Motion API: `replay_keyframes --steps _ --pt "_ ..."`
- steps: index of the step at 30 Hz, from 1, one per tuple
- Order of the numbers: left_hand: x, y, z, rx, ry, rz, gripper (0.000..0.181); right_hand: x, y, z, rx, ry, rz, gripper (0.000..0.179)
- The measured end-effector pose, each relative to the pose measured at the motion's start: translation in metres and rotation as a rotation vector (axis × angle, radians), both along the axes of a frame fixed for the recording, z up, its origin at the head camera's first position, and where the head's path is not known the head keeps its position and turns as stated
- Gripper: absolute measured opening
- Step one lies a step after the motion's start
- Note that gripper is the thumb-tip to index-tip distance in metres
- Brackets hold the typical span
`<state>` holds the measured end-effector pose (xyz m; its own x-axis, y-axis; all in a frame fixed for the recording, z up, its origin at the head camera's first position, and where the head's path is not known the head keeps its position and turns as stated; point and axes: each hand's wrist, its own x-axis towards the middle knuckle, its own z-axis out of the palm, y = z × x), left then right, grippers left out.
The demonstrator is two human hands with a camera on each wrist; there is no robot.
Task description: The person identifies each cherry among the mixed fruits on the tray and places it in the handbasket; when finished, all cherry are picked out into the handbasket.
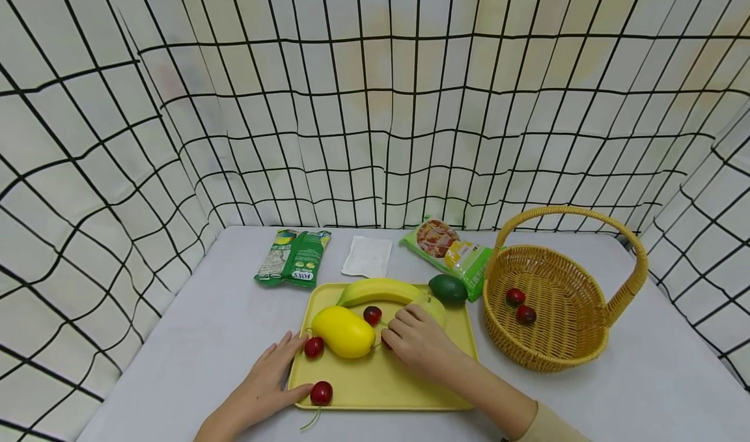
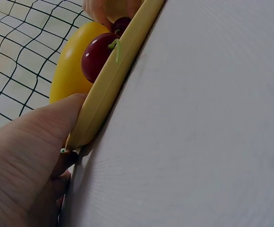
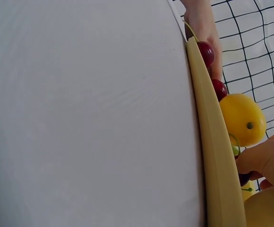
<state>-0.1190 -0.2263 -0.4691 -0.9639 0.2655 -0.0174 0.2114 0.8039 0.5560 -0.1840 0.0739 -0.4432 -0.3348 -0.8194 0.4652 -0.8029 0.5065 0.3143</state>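
My right hand (image 1: pixel 418 338) reaches over the yellow tray (image 1: pixel 410 393) and pinches a dark red cherry (image 3: pixel 244 178), mostly covered by the fingers in the head view. My left hand (image 1: pixel 272 373) lies along the tray's left edge, fingers extended, with the thumb at the front corner beside a stemmed cherry (image 1: pixel 321 393). Another cherry (image 1: pixel 314 347) sits near its fingertips. On the tray are a yellow mango (image 1: pixel 344 332), a banana (image 1: pixel 381 290), a further cherry (image 1: pixel 372 315) and a pale green pear (image 1: pixel 432 308) partly hidden behind my right hand.
To the right stands a wicker basket (image 1: pixel 545 357) with a tall handle and two cherries (image 1: pixel 521 306) inside. A dark green avocado (image 1: pixel 448 289) lies at the tray's back right corner. Behind are a green snack bag (image 1: pixel 295 258), a white packet (image 1: pixel 367 256) and a green-and-white food package (image 1: pixel 448 250).
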Motion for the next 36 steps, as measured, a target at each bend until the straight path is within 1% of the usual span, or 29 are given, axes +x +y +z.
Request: replay_keyframes --steps 6,11,15,18,21,26,29,33,36 --pt "0.000 0.000 0.000 -0.002 0.006 -0.002 0.087 0.001 -0.001 0.000 0.036 0.006 -0.015 0.012" --pt "0.000 0.001 0.001 -0.001 0.004 -0.001 0.087 0.001 -0.002 -0.001 0.033 0.034 0.003 0.019" --pt "0.000 0.001 0.001 0.002 -0.007 -0.001 0.088 0.002 -0.002 -0.001 0.023 0.037 0.014 0.027" --pt "0.000 0.001 0.002 0.005 -0.017 0.002 0.088 0.004 -0.002 0.000 0.030 0.032 0.012 0.028" --pt "0.000 0.001 0.002 0.005 -0.021 0.005 0.089 0.004 -0.002 0.000 0.041 0.023 0.010 0.024" --pt "0.000 0.001 0.002 -0.003 -0.008 0.001 0.088 0.005 -0.002 0.000 0.051 0.010 0.009 0.012" --pt "0.000 0.001 0.002 -0.006 -0.010 0.000 0.088 0.006 -0.002 0.001 0.054 0.004 0.026 0.010" --pt "0.000 0.001 0.003 -0.001 -0.010 0.000 0.089 0.008 -0.003 0.001 0.051 -0.002 0.058 0.019" --pt "0.001 0.001 0.003 0.000 0.001 -0.002 0.088 0.010 -0.003 0.001 0.039 -0.006 0.065 0.025"
